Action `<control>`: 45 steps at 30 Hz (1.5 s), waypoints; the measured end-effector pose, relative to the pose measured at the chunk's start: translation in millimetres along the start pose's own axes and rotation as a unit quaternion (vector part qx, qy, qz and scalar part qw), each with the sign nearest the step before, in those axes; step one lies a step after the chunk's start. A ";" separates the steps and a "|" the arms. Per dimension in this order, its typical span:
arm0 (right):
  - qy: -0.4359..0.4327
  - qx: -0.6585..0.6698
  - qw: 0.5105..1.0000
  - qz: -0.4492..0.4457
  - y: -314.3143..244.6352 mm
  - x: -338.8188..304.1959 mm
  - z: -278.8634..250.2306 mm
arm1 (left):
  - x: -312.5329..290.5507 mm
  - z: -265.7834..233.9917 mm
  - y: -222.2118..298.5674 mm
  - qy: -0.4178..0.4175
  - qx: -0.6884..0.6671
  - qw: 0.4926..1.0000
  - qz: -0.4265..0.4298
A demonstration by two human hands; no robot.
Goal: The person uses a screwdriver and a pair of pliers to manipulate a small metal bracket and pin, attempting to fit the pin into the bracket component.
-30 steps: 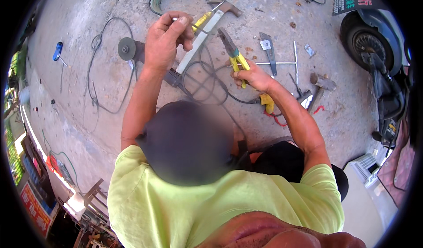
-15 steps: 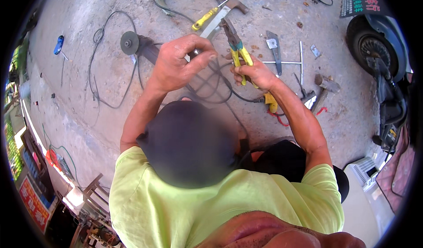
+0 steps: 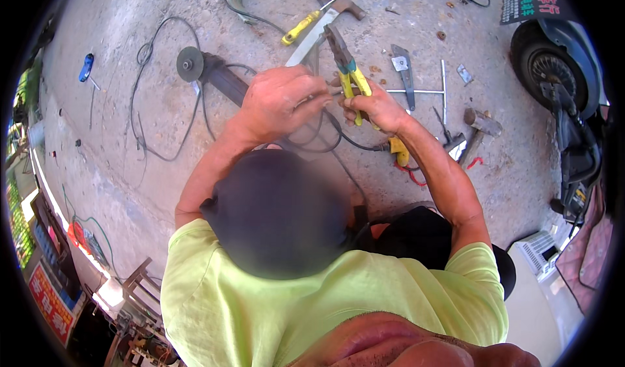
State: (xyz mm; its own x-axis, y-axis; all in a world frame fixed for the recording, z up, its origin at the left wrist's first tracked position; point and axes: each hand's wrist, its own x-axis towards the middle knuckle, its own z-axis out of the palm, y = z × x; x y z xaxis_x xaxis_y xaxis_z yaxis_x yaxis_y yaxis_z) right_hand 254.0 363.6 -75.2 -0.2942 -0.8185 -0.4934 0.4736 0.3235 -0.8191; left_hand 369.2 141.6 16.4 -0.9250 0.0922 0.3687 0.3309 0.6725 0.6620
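My right hand (image 3: 377, 108) is wrapped round a pair of pliers (image 3: 352, 74) with yellow and teal handles, its dark jaws pointing up and away. Close by on the left, my left hand (image 3: 281, 102) has its thumb and fingers pinched together, the tips nearly meeting the right hand's. Whatever sits between those fingertips is too small or hidden to name. Beyond the hands, a hammer (image 3: 348, 7) with a flat metallic handle lies on the concrete beside a yellow-handled screwdriver (image 3: 301, 29). An angle grinder (image 3: 223, 80) rests left of my left hand, partly behind it.
A T-shaped metal bar (image 3: 444, 87), a flat grey plate (image 3: 405, 77) and a short hammer (image 3: 483, 123) lie to the right. A yellow tool part (image 3: 399, 152) lies below my right forearm. Cables loop over the floor. A vehicle wheel (image 3: 552, 74) stands far right; a blue tool (image 3: 86, 67) lies far left.
My left hand has turned and moved slightly down, its fingertips shifting right toward my right hand. The metal fitting seen at its fingers before is now hidden. My right hand stays nearly still.
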 end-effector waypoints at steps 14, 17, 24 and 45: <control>0.078 -0.138 0.987 0.011 -8.9 -4.1 3.0 | 14.2 -18.3 -18.5 0.012 -0.104 0.994 -0.023; 0.076 -0.229 0.971 0.007 -15.4 -9.5 5.3 | 15.6 -24.8 -30.6 0.079 -0.330 0.926 -0.165; -0.033 -0.233 0.969 -0.079 -21.3 -20.9 16.3 | 25.8 -10.9 -137.4 0.088 -0.608 0.651 -0.446; 0.037 -0.082 0.995 -0.048 -17.2 -6.7 4.7 | 0.7 -21.1 -17.5 0.133 -0.316 0.933 -0.106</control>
State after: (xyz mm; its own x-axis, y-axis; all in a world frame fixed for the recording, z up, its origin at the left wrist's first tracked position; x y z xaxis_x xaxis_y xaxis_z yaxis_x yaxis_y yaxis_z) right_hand 251.7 361.3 -56.5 -0.3944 -0.8140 -0.4266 0.3002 0.3246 -0.8969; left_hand 366.8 114.4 18.9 -0.9305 -0.2364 0.2798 0.2685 0.0793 0.9600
